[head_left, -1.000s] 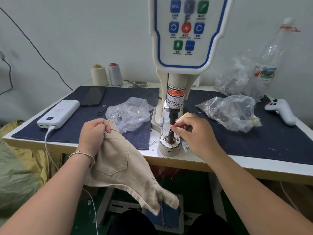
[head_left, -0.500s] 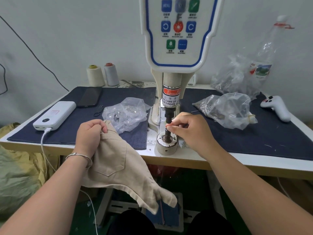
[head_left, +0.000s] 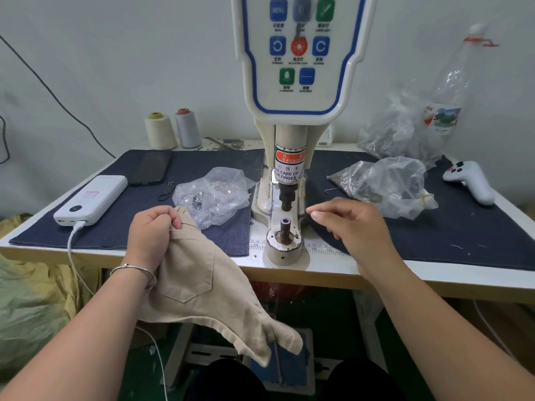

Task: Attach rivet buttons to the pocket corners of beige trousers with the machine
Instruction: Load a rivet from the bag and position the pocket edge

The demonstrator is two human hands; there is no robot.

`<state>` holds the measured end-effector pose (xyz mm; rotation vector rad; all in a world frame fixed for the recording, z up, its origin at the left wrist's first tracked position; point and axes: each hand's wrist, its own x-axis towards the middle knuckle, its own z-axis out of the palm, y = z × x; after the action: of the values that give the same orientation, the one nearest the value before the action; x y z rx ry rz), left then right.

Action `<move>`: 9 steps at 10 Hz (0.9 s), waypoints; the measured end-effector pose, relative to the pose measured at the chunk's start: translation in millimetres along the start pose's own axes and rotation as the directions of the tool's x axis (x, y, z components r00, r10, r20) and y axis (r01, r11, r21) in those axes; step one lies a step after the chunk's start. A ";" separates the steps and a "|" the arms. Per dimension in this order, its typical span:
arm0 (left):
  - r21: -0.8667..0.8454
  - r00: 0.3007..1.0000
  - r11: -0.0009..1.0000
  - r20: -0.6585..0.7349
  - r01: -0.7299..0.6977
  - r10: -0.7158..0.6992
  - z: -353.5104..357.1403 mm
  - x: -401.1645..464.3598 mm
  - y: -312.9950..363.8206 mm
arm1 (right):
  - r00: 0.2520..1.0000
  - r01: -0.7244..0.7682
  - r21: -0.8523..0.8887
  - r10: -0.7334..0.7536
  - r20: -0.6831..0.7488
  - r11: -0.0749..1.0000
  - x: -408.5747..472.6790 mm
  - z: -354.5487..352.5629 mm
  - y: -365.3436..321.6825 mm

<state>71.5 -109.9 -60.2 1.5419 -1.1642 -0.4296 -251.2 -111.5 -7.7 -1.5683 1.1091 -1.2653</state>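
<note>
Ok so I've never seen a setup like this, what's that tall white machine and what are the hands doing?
This is filmed from a camera on the person's head, looking down at a work table. The tall white machine with the blue-edged button panel is a press that attaches rivet buttons: its upper punch hangs over a small metal post on a round base. The left hand grips the beige trousers near a pocket. The right hand is open beside the post, holding nothing visible. Clear plastic bags of small metal parts, a white power bank, a black phone and two thread cones lie around.
</note>
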 end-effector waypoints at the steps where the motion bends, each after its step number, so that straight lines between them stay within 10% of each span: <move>1: 0.004 1.000 1.000 -0.002 0.000 0.000 -0.3 0.6 -0.5 | 0.997 -0.018 -0.028 0.015 -0.080 0.999 -22.5 -16.1 5.6; 5: -0.160 0.986 0.987 0.165 0.027 0.000 -23.1 -48.8 74.3 | 0.965 -0.232 0.010 0.232 -0.123 0.973 -92.1 -33.9 5.5; 9: -0.324 0.917 0.946 0.368 -0.027 0.152 -55.1 -133.2 184.6 | 0.925 0.175 0.025 -0.173 0.338 0.984 -117.0 14.8 -62.5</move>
<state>-27.2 47.4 82.5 1.1472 -1.3881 -0.8459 -240.7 19.0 18.2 -1.8394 0.7676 -1.0493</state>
